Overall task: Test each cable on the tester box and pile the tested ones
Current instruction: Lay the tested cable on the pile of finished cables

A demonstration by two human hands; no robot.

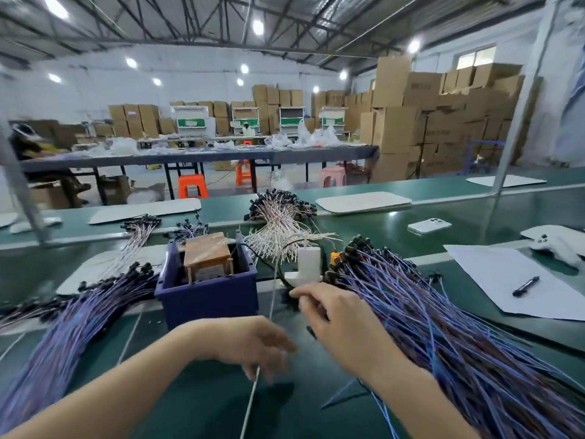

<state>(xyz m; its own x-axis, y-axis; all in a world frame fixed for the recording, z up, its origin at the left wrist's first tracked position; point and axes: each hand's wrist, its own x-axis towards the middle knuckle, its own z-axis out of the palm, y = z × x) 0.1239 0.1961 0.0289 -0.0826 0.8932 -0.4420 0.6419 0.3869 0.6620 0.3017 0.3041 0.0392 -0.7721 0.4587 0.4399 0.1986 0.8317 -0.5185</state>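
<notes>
The fingers [275, 353] of the left hand [250, 340] were curled downward and blurred. A thin white wire [251, 400] was seen passing under them, but whether it was gripped could not be told. The fingers [299, 291] of the right hand [342, 318] were bent and stretched to the left, thumb close beneath the forefinger. A black plug [311, 331] was seen just under the palm, and whether anything was pinched could not be told.

A white block [308, 263] was stood just beyond the right fingertips. To its left, the brown tester box [207, 256] was set inside a blue bin [205, 296].

A large pile of blue-purple cables [459, 343] was spread to the right, touching the right wrist. A second pile [63, 321] was laid to the left of the bin. A far bundle of pale cables [278, 223] was heaped behind the block.

All was carried on a green surface [190, 391]. Farther right, a pen [525, 286] was laid on a white sheet [493, 280], and a phone [429, 225] was placed beyond it.
</notes>
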